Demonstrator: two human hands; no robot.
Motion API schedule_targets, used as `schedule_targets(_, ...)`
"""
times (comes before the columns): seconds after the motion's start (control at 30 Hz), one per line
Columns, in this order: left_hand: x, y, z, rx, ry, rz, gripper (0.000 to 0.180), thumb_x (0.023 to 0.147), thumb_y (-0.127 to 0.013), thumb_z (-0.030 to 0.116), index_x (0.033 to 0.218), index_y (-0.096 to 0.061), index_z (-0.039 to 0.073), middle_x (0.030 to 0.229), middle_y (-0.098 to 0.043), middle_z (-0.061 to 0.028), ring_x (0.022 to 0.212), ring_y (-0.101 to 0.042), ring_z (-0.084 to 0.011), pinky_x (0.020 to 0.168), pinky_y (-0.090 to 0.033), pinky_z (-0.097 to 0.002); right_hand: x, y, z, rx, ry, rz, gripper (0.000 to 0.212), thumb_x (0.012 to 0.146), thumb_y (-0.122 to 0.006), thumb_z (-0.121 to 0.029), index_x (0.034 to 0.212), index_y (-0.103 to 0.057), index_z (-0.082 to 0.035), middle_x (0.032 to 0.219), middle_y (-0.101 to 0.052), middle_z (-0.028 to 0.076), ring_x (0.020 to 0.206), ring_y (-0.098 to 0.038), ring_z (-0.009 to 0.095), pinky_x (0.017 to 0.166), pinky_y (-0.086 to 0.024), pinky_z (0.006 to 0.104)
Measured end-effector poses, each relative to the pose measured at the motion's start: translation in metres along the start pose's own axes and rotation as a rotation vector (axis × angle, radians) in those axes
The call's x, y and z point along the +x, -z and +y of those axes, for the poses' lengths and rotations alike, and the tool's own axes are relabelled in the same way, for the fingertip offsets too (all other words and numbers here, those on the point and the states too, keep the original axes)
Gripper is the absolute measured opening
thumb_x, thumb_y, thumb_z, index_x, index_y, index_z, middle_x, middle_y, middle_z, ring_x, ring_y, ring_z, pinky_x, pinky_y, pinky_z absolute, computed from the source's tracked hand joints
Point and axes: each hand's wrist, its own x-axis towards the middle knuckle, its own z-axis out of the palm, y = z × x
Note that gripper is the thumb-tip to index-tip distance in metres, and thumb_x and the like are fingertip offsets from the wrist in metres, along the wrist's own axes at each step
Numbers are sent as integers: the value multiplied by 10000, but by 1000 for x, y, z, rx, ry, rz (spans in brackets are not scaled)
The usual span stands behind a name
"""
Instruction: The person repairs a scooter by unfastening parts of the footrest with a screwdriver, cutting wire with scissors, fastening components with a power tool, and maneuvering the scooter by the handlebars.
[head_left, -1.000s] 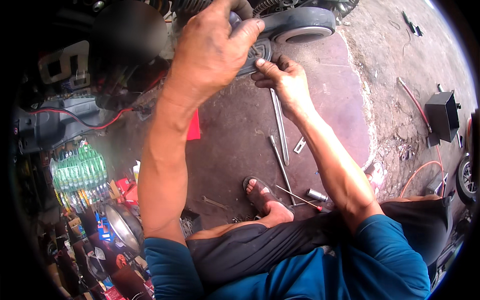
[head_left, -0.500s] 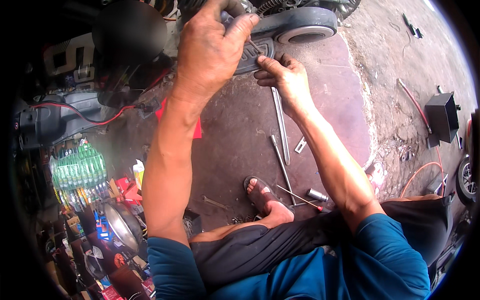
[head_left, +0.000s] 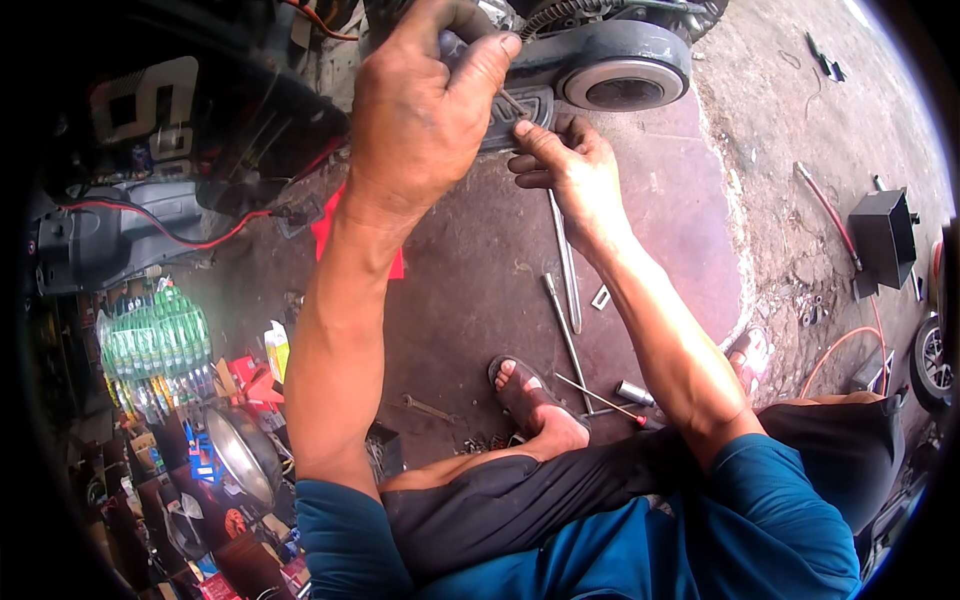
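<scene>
A thin metal shaft (head_left: 515, 103) is seen over the ridged dark footboard (head_left: 538, 98), between both hands. Its upper end is enclosed by the left hand (head_left: 420, 110), curled around what appears to be a handle. Its lower end is approached by the right hand (head_left: 568, 165), thumb and fingers held narrow; whether anything is pinched cannot be told. Since the earlier views, the ringed casing (head_left: 627, 85) has shifted lower in frame; the hands' arrangement is unchanged, so little advance is judged. A long bar (head_left: 562, 260) is noted on the floor.
</scene>
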Motion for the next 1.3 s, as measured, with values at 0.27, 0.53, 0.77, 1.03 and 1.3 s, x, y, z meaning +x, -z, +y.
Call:
schedule_targets(0.27,-5,6,5,28,0,81,76,887,-630,49,848,-574,16,702,-591,-26,622,-579,-85,555,-458,-240,9,-1,8,70,15,-72,392,883,-693,-253,1090,-557,50,953,-649,134,801,-650,188,687,-541,296)
schedule_targets(0.53,-2,30,3,120,194,-70,116,885,-633,116,947,-659,22,755,-648,-27,654,-587,-73,586,-467,-229,9,1,3,-4,43,-98,375,890,-683,-259,1073,-567,47,940,-653,128,793,-646,187,685,-534,305)
schedule_targets(0.77,-2,26,10,-135,124,189,99,888,-634,105,950,-660,31,772,-654,-29,661,-583,-73,577,-472,-225,13,2,4,-42,64,-97,379,876,-692,-260,1056,-576,52,901,-654,144,772,-644,194,675,-533,304)
schedule_targets(1.03,0,18,1,-119,185,64,130,880,-622,85,984,-662,18,791,-669,-46,677,-603,-102,605,-492,-255,16,6,7,3,40,-90,403,875,-695,-272,1082,-565,49,880,-652,136,766,-644,189,674,-533,293)
schedule_targets(1.3,-18,-7,-40,577,-6,-379,243,857,-602,132,1082,-675,77,1028,-670,-144,914,-655,-333,794,-515,-387,22,18,16,43,65,-224,495,861,-716,-316,1162,-532,31,926,-659,98,820,-646,166,730,-543,289)
